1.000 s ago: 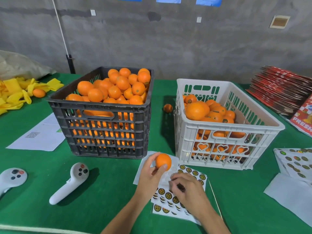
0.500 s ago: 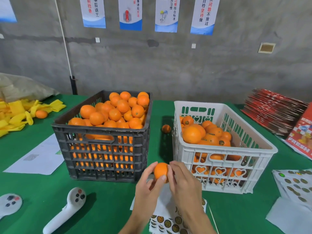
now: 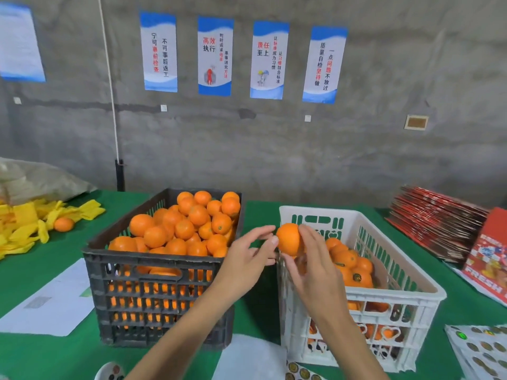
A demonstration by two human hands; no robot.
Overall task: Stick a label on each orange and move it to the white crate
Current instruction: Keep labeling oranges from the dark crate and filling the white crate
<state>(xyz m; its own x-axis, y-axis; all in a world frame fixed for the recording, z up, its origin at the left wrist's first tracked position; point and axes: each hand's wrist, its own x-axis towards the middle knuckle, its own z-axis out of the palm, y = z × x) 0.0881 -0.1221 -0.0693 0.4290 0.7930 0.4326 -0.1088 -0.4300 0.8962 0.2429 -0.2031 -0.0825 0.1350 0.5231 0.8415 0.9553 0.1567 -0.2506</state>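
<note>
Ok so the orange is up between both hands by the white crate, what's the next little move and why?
Probably carry the orange a bit rightward over the white crate and lower it in. The right hand grips it at the crate's near-left rim, while the left hand barely touches it with fingers spread.

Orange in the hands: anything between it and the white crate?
Nothing visible. The orange, held by the right hand, is at the white crate near-left rim; the open top holds only oranges.

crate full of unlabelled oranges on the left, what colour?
Dark grey, near black: the slatted plastic crate, clearest in the head view.
</note>
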